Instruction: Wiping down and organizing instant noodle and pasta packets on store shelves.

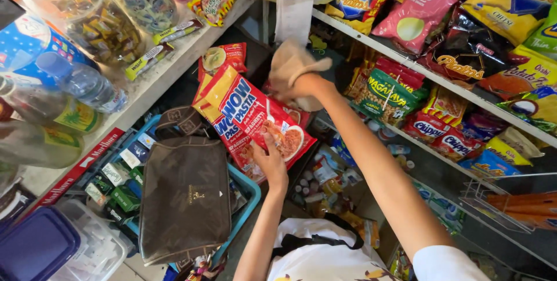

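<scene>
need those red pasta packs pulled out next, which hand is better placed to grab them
Left, probably. The left hand already lies flat on the red pasta packs, while the right hand is further back, closed on a beige cloth.

White shelf (174, 63): candy jars (110, 25), water bottle (84, 83), loose sachets (154, 54) on top

I see my left hand (271, 162) stretched forward on a bare, nearly straight forearm, palm down and fingers spread flat. My right hand (296, 80) reaches farther out on a fully extended bare arm, its wrist bent and its fingers curled closed in a grip.
</scene>
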